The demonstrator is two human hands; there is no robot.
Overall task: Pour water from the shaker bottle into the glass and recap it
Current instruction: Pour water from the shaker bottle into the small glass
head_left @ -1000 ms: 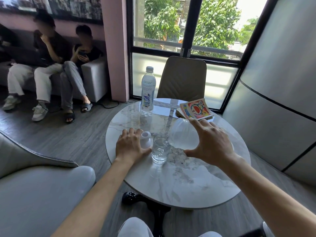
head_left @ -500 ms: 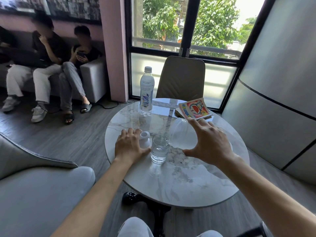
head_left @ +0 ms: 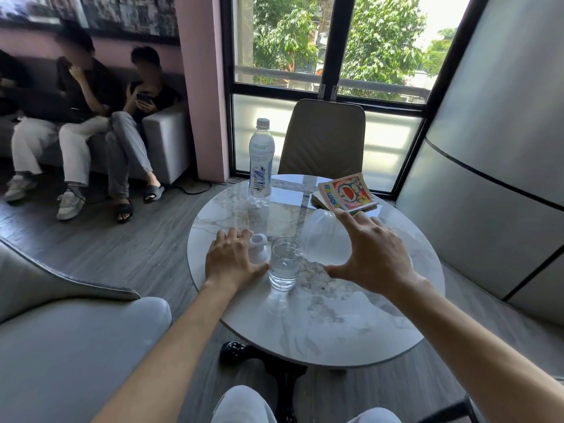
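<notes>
My right hand grips a translucent white shaker bottle, tipped steeply left with its mouth over the rim of a clear glass. The glass stands on the round marble table and holds water to well over half. My left hand rests on the table left of the glass, curled around the white cap, which stands beside it.
A sealed plastic water bottle stands at the table's far left. A comic book lies at the far right. A tan chair faces me; a grey armchair is at my left. Two people sit on a sofa far left.
The shaker bottle stays tilted over the glass with hardly any movement. My left hand has not moved from the cap.
</notes>
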